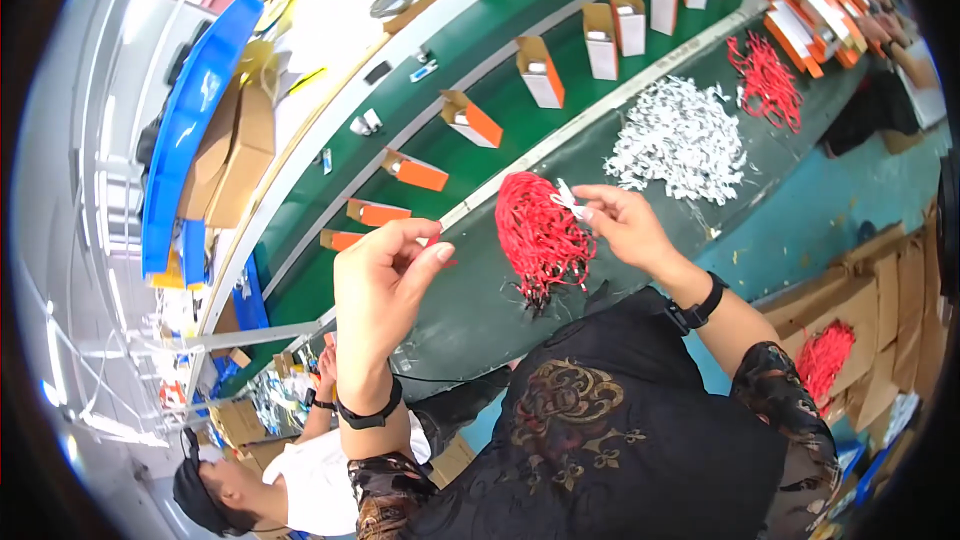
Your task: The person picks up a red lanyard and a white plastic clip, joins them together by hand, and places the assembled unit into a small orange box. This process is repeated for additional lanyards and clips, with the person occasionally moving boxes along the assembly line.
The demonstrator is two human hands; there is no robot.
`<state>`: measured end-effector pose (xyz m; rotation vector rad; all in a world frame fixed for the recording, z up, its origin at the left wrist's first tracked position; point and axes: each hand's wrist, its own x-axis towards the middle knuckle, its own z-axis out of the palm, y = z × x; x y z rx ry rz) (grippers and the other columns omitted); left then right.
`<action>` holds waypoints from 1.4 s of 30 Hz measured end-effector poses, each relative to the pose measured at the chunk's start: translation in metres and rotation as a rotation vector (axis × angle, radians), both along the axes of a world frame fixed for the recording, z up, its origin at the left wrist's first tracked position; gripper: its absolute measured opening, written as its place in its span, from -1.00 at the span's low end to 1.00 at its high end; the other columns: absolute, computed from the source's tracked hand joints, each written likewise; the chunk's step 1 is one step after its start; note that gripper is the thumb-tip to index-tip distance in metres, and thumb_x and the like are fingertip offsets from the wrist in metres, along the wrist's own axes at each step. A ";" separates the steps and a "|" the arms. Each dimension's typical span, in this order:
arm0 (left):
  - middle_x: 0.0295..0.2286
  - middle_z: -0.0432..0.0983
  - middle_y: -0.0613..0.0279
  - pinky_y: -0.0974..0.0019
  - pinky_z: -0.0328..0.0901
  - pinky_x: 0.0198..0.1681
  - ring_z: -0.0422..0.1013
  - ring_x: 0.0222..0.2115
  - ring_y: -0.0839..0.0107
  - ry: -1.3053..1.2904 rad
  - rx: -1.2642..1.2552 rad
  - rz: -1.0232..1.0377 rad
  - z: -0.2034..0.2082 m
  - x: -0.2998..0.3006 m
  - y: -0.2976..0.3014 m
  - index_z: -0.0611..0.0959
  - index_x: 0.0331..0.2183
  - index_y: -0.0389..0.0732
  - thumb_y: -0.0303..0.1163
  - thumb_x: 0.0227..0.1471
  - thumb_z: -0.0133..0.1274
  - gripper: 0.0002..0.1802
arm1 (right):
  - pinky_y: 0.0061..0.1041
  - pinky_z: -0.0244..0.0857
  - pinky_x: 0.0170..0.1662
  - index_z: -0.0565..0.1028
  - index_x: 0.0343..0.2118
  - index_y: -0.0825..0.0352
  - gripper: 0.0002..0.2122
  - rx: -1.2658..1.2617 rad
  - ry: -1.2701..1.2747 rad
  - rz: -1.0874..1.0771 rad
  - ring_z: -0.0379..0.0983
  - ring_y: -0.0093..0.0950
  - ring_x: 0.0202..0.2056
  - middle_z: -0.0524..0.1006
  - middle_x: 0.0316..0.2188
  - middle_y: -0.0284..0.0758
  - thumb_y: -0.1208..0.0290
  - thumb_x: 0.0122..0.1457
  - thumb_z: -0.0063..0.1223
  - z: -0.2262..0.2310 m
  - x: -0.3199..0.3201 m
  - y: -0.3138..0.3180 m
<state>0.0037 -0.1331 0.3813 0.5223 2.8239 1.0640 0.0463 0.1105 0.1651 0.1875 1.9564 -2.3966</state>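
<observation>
My left hand [385,275] is raised over the near side of the dark table, thumb and forefinger pinched. A bit of red cord [434,239] shows between those fingertips; the rest of it is hidden. Right of it, my right hand [628,230] pinches a small looped white strip [567,200] at the upper right edge of a heap of red cords [540,230]. The heap's dark ends point toward me. Beyond my right hand lies a big pile of small white strips [675,140], with a second bunch of red cords [768,82] farther right.
A green conveyor [480,65] runs behind the table, carrying a row of open orange-and-white boxes [540,72]. Orange boxes [800,25] and another person's hand are at the far right. A person in a white shirt [315,490] works at lower left. Cardboard [860,310] stands at right.
</observation>
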 end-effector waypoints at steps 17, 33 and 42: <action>-0.47 0.51 0.40 0.47 0.37 -0.41 0.46 -0.46 0.56 -0.641 0.918 0.383 -0.112 -0.024 -0.042 0.56 -0.27 -0.21 -0.37 0.17 0.09 -0.87 | -0.65 0.34 -0.31 0.53 -0.21 0.41 -0.87 -0.243 -0.039 0.648 0.46 -0.71 -0.38 0.56 -0.38 -0.44 0.57 0.19 0.08 0.052 0.004 -0.055; -0.49 0.37 0.43 0.51 0.23 -0.46 0.26 -0.55 0.63 -0.999 1.215 0.286 -0.157 0.071 -0.014 0.50 -0.04 -0.17 -0.28 0.32 -0.12 -0.74 | -0.47 0.37 -0.40 0.56 -0.18 0.36 -0.70 0.983 0.976 0.086 0.50 -0.33 -0.44 0.54 -0.45 -0.22 0.68 -0.05 0.18 0.082 -0.020 -0.070; -0.50 0.32 0.45 0.50 0.18 -0.49 0.22 -0.52 0.67 -0.730 0.741 -0.206 -0.165 0.055 -0.036 0.52 -0.14 -0.21 -0.28 0.30 -0.10 -0.77 | -0.39 0.26 -0.45 0.50 0.01 0.38 -0.55 0.895 0.919 0.167 0.34 -0.33 -0.47 0.36 -0.48 -0.25 0.74 -0.02 0.05 0.082 -0.023 -0.089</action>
